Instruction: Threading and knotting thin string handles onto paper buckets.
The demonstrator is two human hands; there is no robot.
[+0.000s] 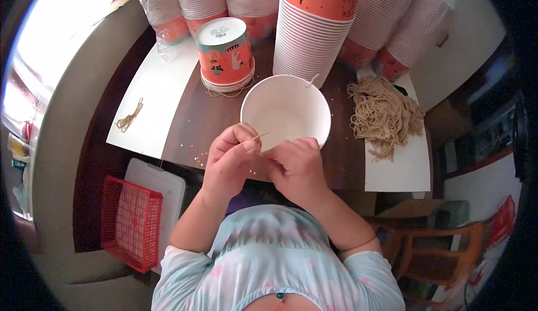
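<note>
A white-lined paper bucket (287, 106) stands mouth-up in front of me at the table's near edge. A short piece of cord (312, 81) sticks up at its far right rim. My left hand (231, 153) is closed in a pinch on a thin tan cord (261, 135), whose tip points over the bucket's mouth. My right hand (297, 166) is closed over the near rim, fingertips inside and thumb toward the outer side. The near wall of the bucket is hidden behind both hands.
Upside-down orange printed buckets (227, 58) with cord around their base stand behind left. A tall bucket stack (311, 36) rises behind; bagged stacks (199, 0) line the back. Tan cords (386, 114) heap at right, a small bundle (130, 116) at left. A red basket (131, 221) is below left.
</note>
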